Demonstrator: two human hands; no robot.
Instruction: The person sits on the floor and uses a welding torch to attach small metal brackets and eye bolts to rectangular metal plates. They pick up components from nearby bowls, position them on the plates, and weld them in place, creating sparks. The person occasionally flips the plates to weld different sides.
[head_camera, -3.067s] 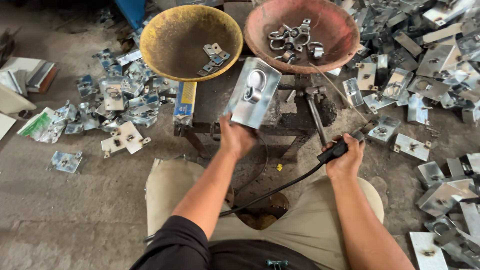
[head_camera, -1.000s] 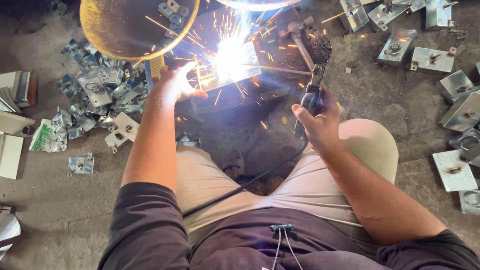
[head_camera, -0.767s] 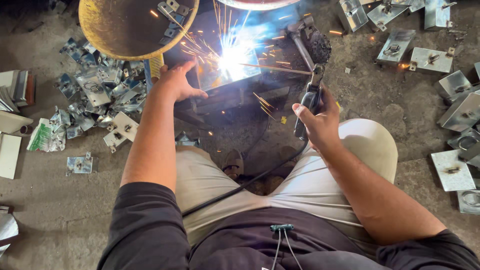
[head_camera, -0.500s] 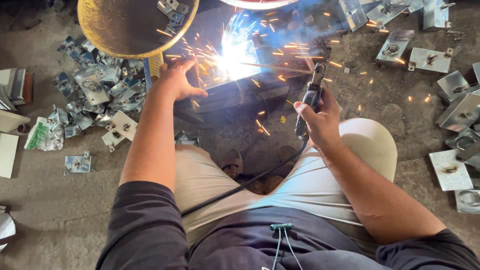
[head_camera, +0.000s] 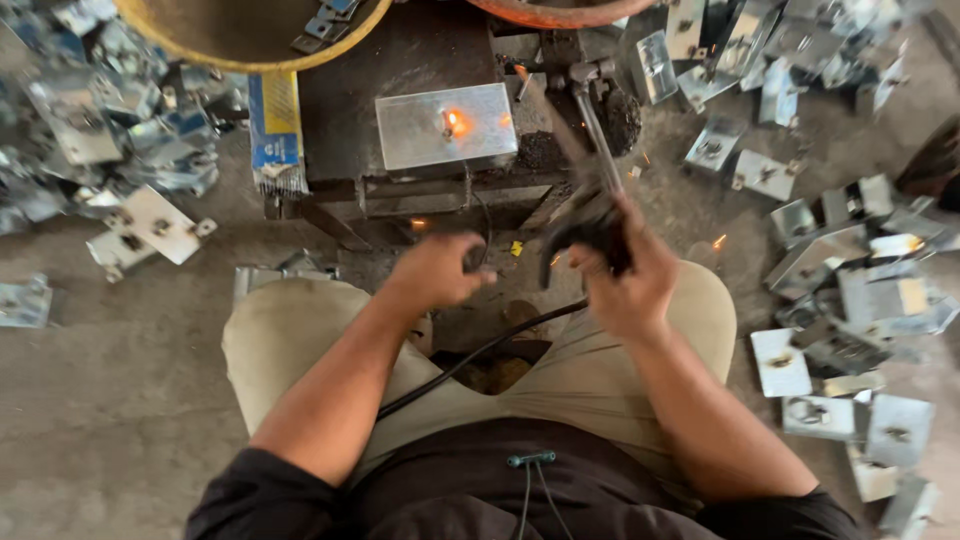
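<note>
— Plate (head_camera: 447, 126) position?
— Twelve o'clock from my knees, flat on the dark stand (head_camera: 400, 60), with a small orange glow on its top.
— Hands?
— My right hand (head_camera: 630, 280) is clenched round the black electrode holder (head_camera: 590, 228) at one o'clock. My left hand (head_camera: 435, 270) hangs loosely curled, holding nothing, short of the plate.

Shiny metal plate (head_camera: 446, 126) on dark, rough bench (head_camera: 340, 110).

free: concrete floor (head_camera: 110, 420) at left | blocked: metal brackets (head_camera: 850, 300) at right (piled)
</note>
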